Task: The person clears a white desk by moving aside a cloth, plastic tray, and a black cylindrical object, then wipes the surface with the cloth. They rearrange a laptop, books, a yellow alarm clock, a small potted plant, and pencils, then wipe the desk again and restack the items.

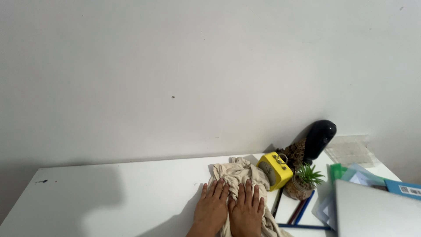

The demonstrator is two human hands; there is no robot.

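Centrally, a crumpled beige cloth (pixel 239 175) is pressed flat onto the white table (pixel 109 193) near its far edge by the left hand (pixel 211 206) and the right hand (pixel 246 208); both palms lie side by side with fingers spread, gripping nothing. Just right of the cloth, one yellow alarm clock (pixel 275 170) is seen, touching it. Beside that, one small pot (pixel 298 188) holds a green spiky plant (pixel 309 174). Behind it, one dark rounded object (pixel 320 137) is leaned on the wall. Three pencils (pixel 301 210) lie near a grey laptop (pixel 377 210), translucent folders (pixel 351 173) and a blue labelled box (pixel 403 188).
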